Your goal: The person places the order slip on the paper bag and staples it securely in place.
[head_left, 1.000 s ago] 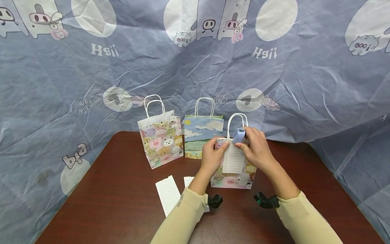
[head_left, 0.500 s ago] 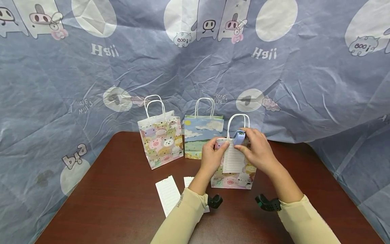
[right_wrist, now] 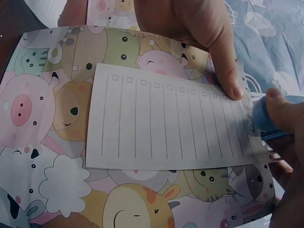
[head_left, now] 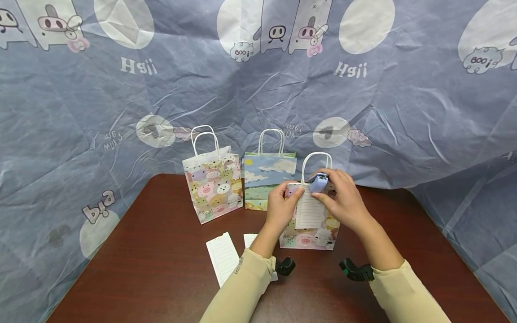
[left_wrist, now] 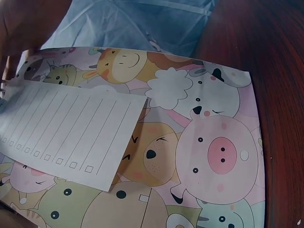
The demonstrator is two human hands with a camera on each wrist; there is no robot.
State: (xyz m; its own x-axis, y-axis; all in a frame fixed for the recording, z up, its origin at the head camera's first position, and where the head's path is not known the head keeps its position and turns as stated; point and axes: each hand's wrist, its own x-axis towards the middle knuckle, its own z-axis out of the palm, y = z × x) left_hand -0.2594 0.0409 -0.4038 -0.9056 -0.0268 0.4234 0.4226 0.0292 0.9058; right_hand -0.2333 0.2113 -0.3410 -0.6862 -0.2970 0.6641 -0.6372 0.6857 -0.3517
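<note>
Head view: blue-grey fabric backdrop [head_left: 181, 89] reads "BOO". Arms fwd: L hand [head_left: 281, 207] pinches white lined paper slip [head_left: 309, 213] to animal-print paper bag [head_left: 305, 241], nr top; R hand [head_left: 343, 197] grips light-blue plastic stapler [head_left: 318, 183] at slip's top edge.

Cartoon-printed cloth [head_left: 210, 89] behind a brown table [head_left: 153, 251] suggests a makeshift workspace.
</note>
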